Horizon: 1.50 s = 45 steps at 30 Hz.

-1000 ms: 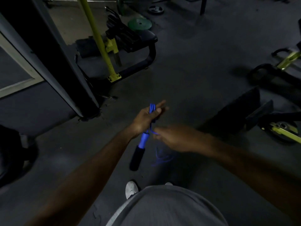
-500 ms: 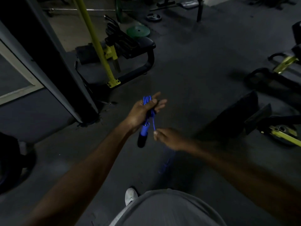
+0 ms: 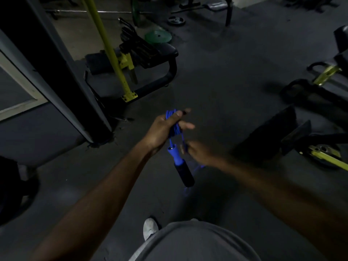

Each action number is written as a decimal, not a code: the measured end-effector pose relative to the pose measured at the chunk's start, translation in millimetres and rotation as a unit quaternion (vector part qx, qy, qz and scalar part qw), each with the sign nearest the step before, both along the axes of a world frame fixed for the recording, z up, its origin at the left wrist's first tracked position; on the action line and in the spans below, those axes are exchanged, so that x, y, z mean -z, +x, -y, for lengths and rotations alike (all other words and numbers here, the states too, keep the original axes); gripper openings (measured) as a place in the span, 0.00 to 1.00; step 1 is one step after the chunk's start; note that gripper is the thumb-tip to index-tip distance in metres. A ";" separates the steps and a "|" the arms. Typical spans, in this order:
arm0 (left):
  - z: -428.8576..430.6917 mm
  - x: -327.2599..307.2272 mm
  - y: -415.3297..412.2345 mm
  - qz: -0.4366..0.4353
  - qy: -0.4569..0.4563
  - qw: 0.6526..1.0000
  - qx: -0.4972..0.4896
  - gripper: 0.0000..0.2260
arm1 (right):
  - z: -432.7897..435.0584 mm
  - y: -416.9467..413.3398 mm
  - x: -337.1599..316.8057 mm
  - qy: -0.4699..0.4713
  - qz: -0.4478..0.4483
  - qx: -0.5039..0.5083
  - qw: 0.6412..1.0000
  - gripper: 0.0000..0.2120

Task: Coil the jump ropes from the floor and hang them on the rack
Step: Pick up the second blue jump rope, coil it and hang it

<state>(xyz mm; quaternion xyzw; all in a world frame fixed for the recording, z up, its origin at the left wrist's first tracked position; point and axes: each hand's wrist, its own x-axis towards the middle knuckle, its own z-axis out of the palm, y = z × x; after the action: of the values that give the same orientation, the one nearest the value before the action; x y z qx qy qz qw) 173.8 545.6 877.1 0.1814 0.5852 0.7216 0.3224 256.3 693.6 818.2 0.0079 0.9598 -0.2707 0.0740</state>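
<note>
You are mid-coil: the rope (image 3: 174,125) is bunched in your left hand (image 3: 162,129), whose grip is closed around the loops, one handle (image 3: 181,168) hanging below. Your right hand (image 3: 202,152) is blurred; it seems to pinch the loose strand, though I cannot tell for sure. Next, I judge, lay that strand over the bundle. Some slack appears to trail by your shoe (image 3: 149,228). The floor (image 3: 216,87) ahead is open; a post (image 3: 62,72) stands left, a bench (image 3: 150,51) beyond.
</note>
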 end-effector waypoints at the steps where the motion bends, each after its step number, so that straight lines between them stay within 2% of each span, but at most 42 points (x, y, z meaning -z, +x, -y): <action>1: -0.7 1.7 -1.6 -0.003 -0.001 1.000 0.000 0.11 | 10.9 12.6 0.5 0.002 -0.002 -0.008 1.000 0.10; 3: -1.3 13.2 -0.8 -0.036 -0.030 0.999 -0.006 0.12 | 29.8 33.5 -21.0 0.002 -0.017 -0.023 1.000 0.09; 6: 2.9 31.7 7.9 -0.103 -0.102 0.989 -0.012 0.11 | 31.2 38.9 -69.1 0.057 -0.059 -0.109 0.991 0.08; 8: 9.0 36.2 11.2 -0.112 -0.136 0.984 -0.007 0.14 | 16.2 25.3 -100.2 0.076 -0.118 -0.125 0.982 0.07; 9: 12.2 34.8 12.7 -0.104 -0.146 0.984 -0.001 0.20 | 6.9 13.2 -113.0 0.071 -0.131 -0.122 0.981 0.06; 11: 15.4 26.4 16.4 -0.050 -0.120 0.991 0.026 0.29 | -9.7 -14.8 -119.9 0.012 -0.155 -0.109 0.982 0.06; 12: 15.8 19.7 18.7 -0.038 -0.089 0.995 0.040 0.29 | -16.8 -30.0 -105.5 -0.021 -0.152 -0.092 0.984 0.06; 15: 12.6 5.0 14.9 -0.046 -0.018 0.998 0.037 0.19 | -12.7 -43.7 -46.2 -0.087 -0.050 0.008 0.995 0.08; 16: 11.6 1.6 10.9 -0.039 -0.001 0.999 0.030 0.17 | -6.8 -37.0 -20.7 -0.062 -0.036 0.024 0.997 0.10; 18: 10.4 2.9 2.4 0.023 0.025 0.999 -0.001 0.10 | 9.2 -9.6 13.1 0.003 -0.004 -0.010 1.000 0.09; 20: 8.7 9.2 -4.4 0.042 0.030 0.998 -0.045 0.09 | 28.2 20.4 7.6 0.095 0.048 -0.088 0.990 0.10; 22: 9.0 20.6 -6.8 -0.050 -0.057 0.996 -0.050 0.11 | 40.9 37.6 -17.5 0.157 0.050 -0.150 0.975 0.12; 23: 9.6 27.6 -2.9 -0.093 -0.105 0.990 -0.033 0.12 | 43.8 41.2 -37.6 0.163 0.019 -0.162 0.973 0.11; 25: 13.5 42.7 10.0 -0.119 -0.179 0.977 0.003 0.24 | 36.6 30.6 -75.4 0.173 -0.051 -0.152 0.972 0.11; 27: 18.6 48.5 24.1 -0.112 -0.196 0.974 0.020 0.32 | 14.9 11.4 -99.9 0.154 -0.121 -0.125 0.973 0.11; 29: 19.5 41.0 32.6 -0.064 -0.138 0.988 0.021 0.32 | -5.7 -10.4 -102.0 0.083 -0.151 -0.082 0.982 0.10; 32: 15.5 22.3 31.8 -0.043 -0.035 0.998 0.013 0.22 | -8.0 -30.1 -55.1 -0.114 -0.080 0.001 0.990 0.10; 34: 13.3 18.8 23.6 -0.037 -0.015 0.999 -0.004 0.19 | 9.4 -23.0 -22.9 -0.137 -0.015 0.051 0.989 0.14; 36: 14.5 17.1 12.3 0.006 -0.001 0.998 -0.059 0.19 | 27.6 -1.8 0.6 -0.072 0.019 0.017 0.997 0.16; 38: 15.5 14.2 2.5 0.029 0.009 0.995 -0.100 0.10 | 40.9 25.4 5.6 0.036 0.077 -0.062 0.994 0.14; 40: 13.5 11.7 -2.4 -0.027 -0.025 0.996 -0.084 0.08 | 47.5 44.6 -6.0 0.075 0.089 -0.126 0.985 0.11; 42: 13.5 21.8 0.3 -0.095 -0.105 0.989 -0.039 0.11 | 48.8 46.0 -41.6 0.103 0.019 -0.147 0.984 0.08; 45: 22.5 41.4 10.7 -0.134 -0.201 0.970 -0.002 0.25 | 33.9 23.2 -99.0 0.167 -0.139 -0.116 0.969 0.11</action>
<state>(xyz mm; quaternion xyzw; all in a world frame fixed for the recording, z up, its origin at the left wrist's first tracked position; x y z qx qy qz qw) 184.4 523.1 835.7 0.2066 0.7566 0.5590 0.2691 279.5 659.7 917.3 -0.1293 0.9866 -0.0944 -0.0311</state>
